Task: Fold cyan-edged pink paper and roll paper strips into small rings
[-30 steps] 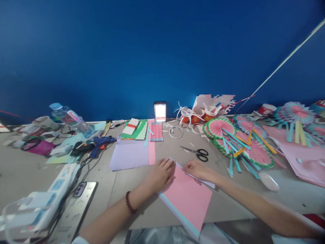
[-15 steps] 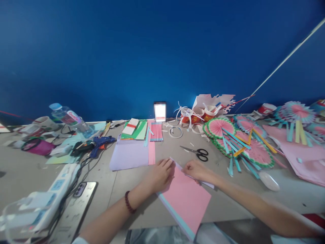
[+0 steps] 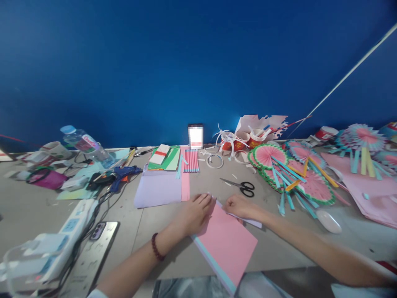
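Note:
A pink paper sheet [image 3: 231,244] lies slantwise on the table in front of me, its near corner reaching past the table's edge. Light blue and lilac strips [image 3: 214,265] show along its lower left side. My left hand [image 3: 198,211] rests flat over the sheet's upper left corner, fingers stretched out and close together. At the upper right edge, my right hand [image 3: 238,206] is closed in a pinch on the paper; its fingertips are partly hidden. A lilac flap [image 3: 252,223] sticks out beneath the right wrist. Black-handled scissors [image 3: 243,187] lie just beyond that hand.
Lilac paper [image 3: 159,188] and a stack of green cards [image 3: 169,160] lie ahead. Folded paper fans [image 3: 269,159] and a white computer mouse [image 3: 328,220] are to the right. Leftward are a blue glue gun [image 3: 122,176], bottle [image 3: 88,145], power strip [image 3: 70,227] and phone [image 3: 93,256].
The pink sheet's near right corner has shifted very slightly. My left hand has slid a touch to the right along the corner; my right hand keeps its pinch.

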`<state>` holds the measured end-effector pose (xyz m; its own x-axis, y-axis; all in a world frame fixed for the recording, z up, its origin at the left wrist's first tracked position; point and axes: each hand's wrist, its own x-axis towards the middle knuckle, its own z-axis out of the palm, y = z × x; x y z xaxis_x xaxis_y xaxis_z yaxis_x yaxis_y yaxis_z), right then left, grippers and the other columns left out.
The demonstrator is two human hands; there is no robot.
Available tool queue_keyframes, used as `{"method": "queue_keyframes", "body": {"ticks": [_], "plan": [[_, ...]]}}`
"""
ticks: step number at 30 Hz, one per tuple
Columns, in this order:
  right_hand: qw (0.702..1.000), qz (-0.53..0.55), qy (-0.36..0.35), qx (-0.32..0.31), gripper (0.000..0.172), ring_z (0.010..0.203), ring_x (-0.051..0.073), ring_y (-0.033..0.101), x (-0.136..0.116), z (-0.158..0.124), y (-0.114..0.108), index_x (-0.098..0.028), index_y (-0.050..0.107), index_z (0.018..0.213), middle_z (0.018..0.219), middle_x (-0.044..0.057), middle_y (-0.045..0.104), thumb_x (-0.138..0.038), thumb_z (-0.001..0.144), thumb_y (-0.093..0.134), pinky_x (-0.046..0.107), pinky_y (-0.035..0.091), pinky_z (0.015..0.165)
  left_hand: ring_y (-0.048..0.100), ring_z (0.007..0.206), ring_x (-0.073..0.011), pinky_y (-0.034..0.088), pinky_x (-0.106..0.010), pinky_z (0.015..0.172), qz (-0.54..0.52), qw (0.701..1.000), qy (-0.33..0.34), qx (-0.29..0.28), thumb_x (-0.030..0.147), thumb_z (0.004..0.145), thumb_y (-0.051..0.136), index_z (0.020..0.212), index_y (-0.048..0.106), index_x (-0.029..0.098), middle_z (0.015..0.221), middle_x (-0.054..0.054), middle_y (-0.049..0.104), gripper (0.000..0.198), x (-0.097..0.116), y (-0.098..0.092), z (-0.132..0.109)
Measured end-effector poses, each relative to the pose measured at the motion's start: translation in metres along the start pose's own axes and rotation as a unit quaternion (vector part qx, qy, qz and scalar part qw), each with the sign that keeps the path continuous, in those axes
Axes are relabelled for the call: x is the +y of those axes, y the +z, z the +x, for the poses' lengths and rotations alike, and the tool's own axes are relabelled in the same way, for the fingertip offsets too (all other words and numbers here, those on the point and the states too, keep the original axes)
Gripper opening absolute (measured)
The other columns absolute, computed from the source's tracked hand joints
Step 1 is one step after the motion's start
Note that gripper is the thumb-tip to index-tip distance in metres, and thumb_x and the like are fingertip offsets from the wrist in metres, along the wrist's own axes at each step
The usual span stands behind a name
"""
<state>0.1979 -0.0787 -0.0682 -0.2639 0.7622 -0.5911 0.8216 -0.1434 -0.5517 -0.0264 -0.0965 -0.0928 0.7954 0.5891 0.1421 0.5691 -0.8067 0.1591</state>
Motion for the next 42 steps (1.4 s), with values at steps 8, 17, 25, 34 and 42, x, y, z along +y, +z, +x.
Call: {"method": "queue_keyframes", "body": {"ticks": [8,17,25,34,42], "plan": [[1.0,-0.002,0.0,0.002,0.031,0.04,0.012,0.057,0.004,0.003,0.003,-0.017,0.057,0.057,0.04,-0.001,0.053,-0.037,0.081,0.055,0.018,0.039,0.044,0.044,0.127,-0.0261,0.036,-0.042,0.103,-0.006,1.0,0.005,0.015,0.02,0.088,0.044,0.14,0.039,0.013,0.13,-0.015,0.053,0.052,0.003,-0.004,0.001],[1.0,-0.001,-0.007,0.01,0.034,0.041,0.013,0.057,0.008,0.005,0.007,-0.017,0.054,0.055,0.039,0.0,0.051,-0.037,0.082,0.055,0.019,0.039,0.043,0.042,0.127,-0.0281,0.033,-0.043,0.104,0.019,1.0,-0.013,-0.009,0.024,0.086,0.046,0.137,0.041,0.012,0.133,-0.015,0.051,0.053,0.008,-0.004,0.003],[1.0,-0.011,0.002,-0.018,0.037,0.037,0.013,0.054,0.0,0.004,0.001,-0.018,0.051,0.05,0.038,-0.001,0.048,-0.039,0.081,0.054,0.02,0.038,0.041,0.038,0.13,-0.0298,0.029,-0.046,0.104,0.045,0.999,-0.025,-0.008,0.028,0.091,0.041,0.141,0.039,0.017,0.134,-0.014,0.05,0.051,0.018,-0.003,0.003],[0.999,-0.029,0.017,-0.019,0.043,0.037,0.011,0.052,-0.009,-0.003,-0.005,-0.018,0.049,0.046,0.037,-0.001,0.047,-0.042,0.081,0.054,0.019,0.037,0.04,0.037,0.132,-0.0276,0.022,-0.042,0.111,0.067,0.998,0.009,0.006,0.028,0.094,0.037,0.138,0.042,0.009,0.14,-0.014,0.048,0.049,0.016,0.006,0.0],[1.0,-0.022,-0.016,-0.003,0.036,0.042,0.011,0.056,0.003,-0.006,-0.003,-0.015,0.057,0.051,0.04,-0.001,0.051,-0.034,0.08,0.051,0.017,0.039,0.047,0.038,0.132,-0.0273,0.024,-0.042,0.11,0.078,0.997,0.018,-0.002,0.028,0.093,0.039,0.143,0.035,0.009,0.137,-0.014,0.05,0.053,0.017,0.01,0.0]]}}
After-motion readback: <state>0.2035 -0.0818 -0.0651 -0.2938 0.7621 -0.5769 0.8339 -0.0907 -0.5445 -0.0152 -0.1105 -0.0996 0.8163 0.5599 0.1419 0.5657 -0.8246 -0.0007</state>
